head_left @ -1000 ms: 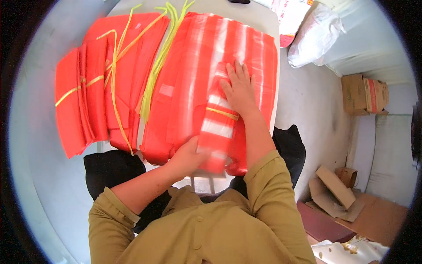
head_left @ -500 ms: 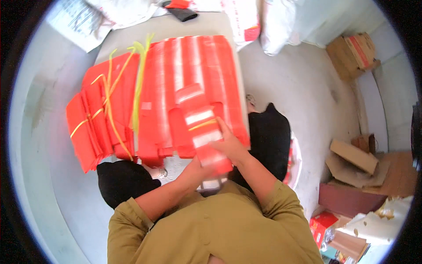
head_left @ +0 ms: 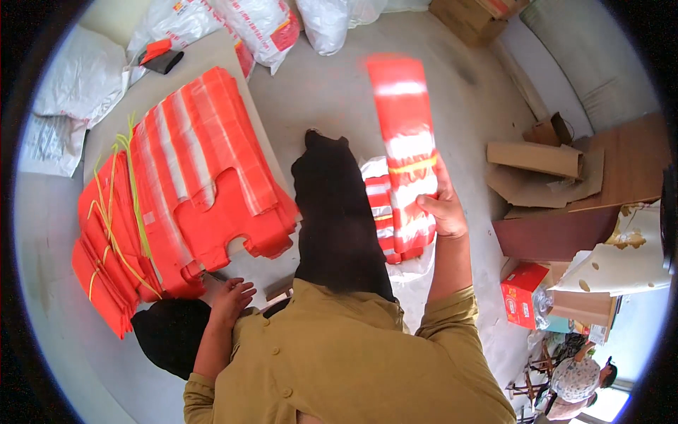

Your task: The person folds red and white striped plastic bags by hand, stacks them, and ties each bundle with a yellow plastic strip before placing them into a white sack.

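Observation:
My right hand [head_left: 446, 205] grips a folded bundle of red plastic bags [head_left: 401, 131], tied round with a yellow band, and holds it upright. Behind the bundle, beside my right leg, an open white sack [head_left: 374, 168] contains similar banded red bundles [head_left: 379, 212]. My left hand [head_left: 234, 298] is empty, its fingers loosely apart, close to the front edge of a stack of red plastic vest bags [head_left: 208, 233]. Long yellow ties [head_left: 133, 177] lie over the stack's left part, where more folded red bags [head_left: 106, 272] are.
Full white sacks [head_left: 258, 32] stand beyond the table [head_left: 258, 134]. A red and black item [head_left: 161, 58] lies on its far end. Cardboard [head_left: 537, 161] and a red box [head_left: 522, 293] are at the right. Another person [head_left: 575, 381] is at the lower right.
My right hand has carried the banded bundle right, from over the stack to above the sack. My left hand has let go and drawn back left. The view has turned right.

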{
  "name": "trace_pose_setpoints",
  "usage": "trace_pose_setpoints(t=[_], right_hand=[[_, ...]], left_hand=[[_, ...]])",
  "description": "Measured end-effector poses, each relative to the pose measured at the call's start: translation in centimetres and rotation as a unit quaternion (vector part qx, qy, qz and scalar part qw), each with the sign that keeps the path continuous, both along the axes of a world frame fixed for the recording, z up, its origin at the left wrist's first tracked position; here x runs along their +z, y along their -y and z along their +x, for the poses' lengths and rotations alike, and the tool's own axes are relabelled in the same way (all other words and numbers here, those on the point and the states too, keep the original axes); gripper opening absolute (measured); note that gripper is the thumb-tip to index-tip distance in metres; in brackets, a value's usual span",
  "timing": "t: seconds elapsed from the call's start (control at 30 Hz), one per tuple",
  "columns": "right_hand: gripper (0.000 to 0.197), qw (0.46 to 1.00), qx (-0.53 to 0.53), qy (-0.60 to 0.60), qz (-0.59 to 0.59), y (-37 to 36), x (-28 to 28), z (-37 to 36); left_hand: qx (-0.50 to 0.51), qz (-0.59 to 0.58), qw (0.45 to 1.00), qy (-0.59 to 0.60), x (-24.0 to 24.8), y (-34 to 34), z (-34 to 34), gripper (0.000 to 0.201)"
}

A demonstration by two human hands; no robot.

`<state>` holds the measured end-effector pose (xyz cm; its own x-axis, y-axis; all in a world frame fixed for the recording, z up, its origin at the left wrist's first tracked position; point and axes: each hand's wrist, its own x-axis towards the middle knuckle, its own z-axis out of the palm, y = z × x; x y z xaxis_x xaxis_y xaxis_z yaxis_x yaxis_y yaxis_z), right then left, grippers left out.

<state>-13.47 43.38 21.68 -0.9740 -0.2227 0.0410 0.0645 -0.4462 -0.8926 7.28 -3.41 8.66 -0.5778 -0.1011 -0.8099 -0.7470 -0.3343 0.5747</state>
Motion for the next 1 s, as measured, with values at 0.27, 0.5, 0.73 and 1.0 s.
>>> trace_pose_setpoints(t=[0.27, 0.5, 0.73, 1.0], right_hand=[[0.076, 0.902, -0.056, 0.325, 0.279, -11.3, -25.7, 6.9], [0.054, 0.871, -0.078, 0.226, 0.43, -13.5, -31.6, 6.2], [0.064, 0.716, -0.11, 0.259, 0.638, -7.0, -22.1, 5.8], [0.072, 0.575, -0.019, -0.013, 0.818, -3.4, -28.0, 8.7]], left_hand=[[-0.061, -0.006, 0.996, 0.065, -3.8, -0.3, 0.8, 0.047], [-0.048, -0.034, 0.993, 0.101, -3.7, -0.3, 0.5, 0.042], [-0.066, -0.04, 0.99, 0.119, -4.1, -0.5, 0.9, 0.042], [-0.088, -0.066, 0.985, 0.133, -4.9, -0.1, 2.1, 0.045]])
